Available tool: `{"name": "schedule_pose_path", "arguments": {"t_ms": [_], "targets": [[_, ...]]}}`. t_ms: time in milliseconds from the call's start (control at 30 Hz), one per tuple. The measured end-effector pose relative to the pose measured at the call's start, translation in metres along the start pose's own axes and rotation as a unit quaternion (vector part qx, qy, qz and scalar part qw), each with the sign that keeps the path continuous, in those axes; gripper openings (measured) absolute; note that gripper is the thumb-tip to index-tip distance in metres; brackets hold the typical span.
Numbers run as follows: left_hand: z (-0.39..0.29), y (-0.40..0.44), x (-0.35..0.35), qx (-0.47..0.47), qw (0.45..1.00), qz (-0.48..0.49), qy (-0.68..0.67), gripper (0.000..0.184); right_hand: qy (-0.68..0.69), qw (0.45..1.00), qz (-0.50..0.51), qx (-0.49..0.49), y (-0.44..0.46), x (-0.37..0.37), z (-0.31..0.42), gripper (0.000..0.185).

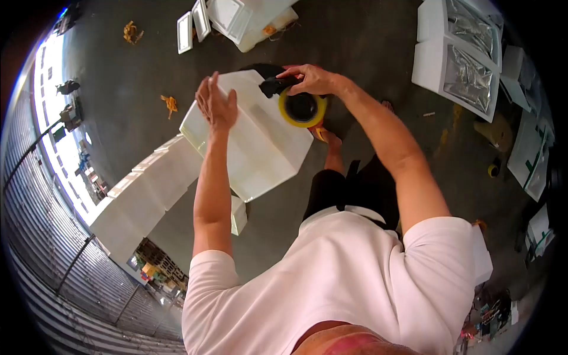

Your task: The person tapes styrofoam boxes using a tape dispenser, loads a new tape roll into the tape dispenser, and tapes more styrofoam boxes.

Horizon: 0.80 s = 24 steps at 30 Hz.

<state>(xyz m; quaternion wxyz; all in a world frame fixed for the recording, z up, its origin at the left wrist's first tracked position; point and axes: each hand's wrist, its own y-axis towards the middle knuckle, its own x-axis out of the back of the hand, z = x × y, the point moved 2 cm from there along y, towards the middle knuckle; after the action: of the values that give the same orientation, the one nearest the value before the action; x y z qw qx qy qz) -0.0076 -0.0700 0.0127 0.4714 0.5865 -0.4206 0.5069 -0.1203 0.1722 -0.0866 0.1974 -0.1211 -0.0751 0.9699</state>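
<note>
A large white foam box stands in front of me, turned at an angle, with glossy strips that look like clear tape on it. My left hand is over its far left part, fingers stretched out and holding nothing; whether the palm presses on the box I cannot tell. At the box's far right corner my right hand grips a black tape dispenser. The dispenser carries a big roll of yellow-edged tape. Part of the handle is hidden by my fingers.
White boxes form a row at the left, beside a corrugated metal wall. Foam lids lie at the top. Silver-lined open boxes stand at the right, near another tape roll. Orange scraps dot the floor.
</note>
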Motion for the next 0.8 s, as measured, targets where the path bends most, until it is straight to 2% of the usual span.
{"name": "schedule_pose_path", "arguments": {"t_ms": [33, 100, 167, 200, 267, 300, 367, 400, 433, 467, 500, 567, 600, 633, 700, 733, 800], "targets": [[0.005, -0.001, 0.000, 0.026, 1.000, -0.008, 0.010, 0.065, 0.006, 1.000, 0.003, -0.009, -0.012, 0.001, 0.003, 0.056], [0.017, -0.002, -0.005, 0.072, 0.997, -0.016, -0.018, 0.062, -0.030, 0.990, 0.103, -0.095, -0.053, 0.008, 0.007, 0.057], [0.042, -0.003, -0.016, 0.217, 0.975, -0.040, 0.019, 0.059, -0.126, 0.979, 0.155, -0.035, -0.094, 0.006, 0.002, 0.058], [0.054, -0.001, -0.019, 0.219, 0.975, -0.041, 0.015, 0.059, -0.129, 0.979, 0.155, -0.037, -0.107, 0.011, -0.001, 0.058], [0.075, -0.006, -0.023, 0.364, 0.927, -0.057, 0.069, 0.060, -0.073, 0.995, 0.028, -0.054, -0.125, 0.024, -0.006, 0.059], [0.072, -0.014, -0.027, 0.361, 0.928, -0.057, 0.071, 0.060, -0.066, 0.996, 0.011, -0.063, -0.118, 0.031, 0.001, 0.057], [0.070, -0.020, -0.019, 0.333, 0.921, -0.183, 0.087, 0.068, 0.014, 0.998, 0.034, -0.046, -0.084, 0.035, 0.010, 0.056], [0.022, -0.013, -0.003, 0.147, 0.970, -0.165, -0.100, 0.072, -0.006, 1.000, 0.016, 0.006, -0.069, 0.041, 0.006, 0.055], [-0.019, -0.032, 0.015, -0.027, 0.989, -0.058, -0.132, 0.074, -0.023, 0.998, -0.001, 0.053, -0.050, 0.040, 0.000, 0.054], [-0.060, -0.055, 0.034, -0.188, 0.959, 0.074, -0.201, 0.077, -0.024, 0.999, -0.006, 0.038, -0.025, 0.048, -0.005, 0.053], [-0.084, -0.084, 0.040, -0.311, 0.904, 0.273, -0.107, 0.079, -0.018, 1.000, -0.004, 0.020, -0.015, 0.050, -0.014, 0.052], [-0.085, -0.080, 0.037, -0.315, 0.903, 0.279, -0.089, 0.078, -0.015, 0.999, 0.021, -0.044, -0.018, 0.057, 0.025, 0.051], [-0.086, -0.074, 0.031, -0.319, 0.904, 0.274, -0.074, 0.078, -0.032, 0.999, 0.007, 0.006, -0.008, 0.060, 0.004, 0.053], [-0.092, -0.069, 0.028, -0.319, 0.904, 0.275, -0.074, 0.078, -0.031, 0.999, 0.008, 0.006, -0.013, 0.065, 0.003, 0.053], [-0.094, -0.055, 0.024, -0.243, 0.942, 0.213, -0.086, 0.082, -0.063, 0.998, -0.010, 0.015, -0.024, 0.080, 0.008, 0.055], [-0.096, -0.050, 0.022, -0.223, 0.952, 0.174, -0.113, 0.086, -0.073, 0.995, 0.047, -0.047, -0.042, 0.080, 0.020, 0.054], [-0.087, -0.030, 0.014, -0.151, 0.978, 0.125, -0.071, 0.088, -0.074, 0.996, 0.039, -0.004, -0.059, 0.061, 0.009, 0.053]]}}
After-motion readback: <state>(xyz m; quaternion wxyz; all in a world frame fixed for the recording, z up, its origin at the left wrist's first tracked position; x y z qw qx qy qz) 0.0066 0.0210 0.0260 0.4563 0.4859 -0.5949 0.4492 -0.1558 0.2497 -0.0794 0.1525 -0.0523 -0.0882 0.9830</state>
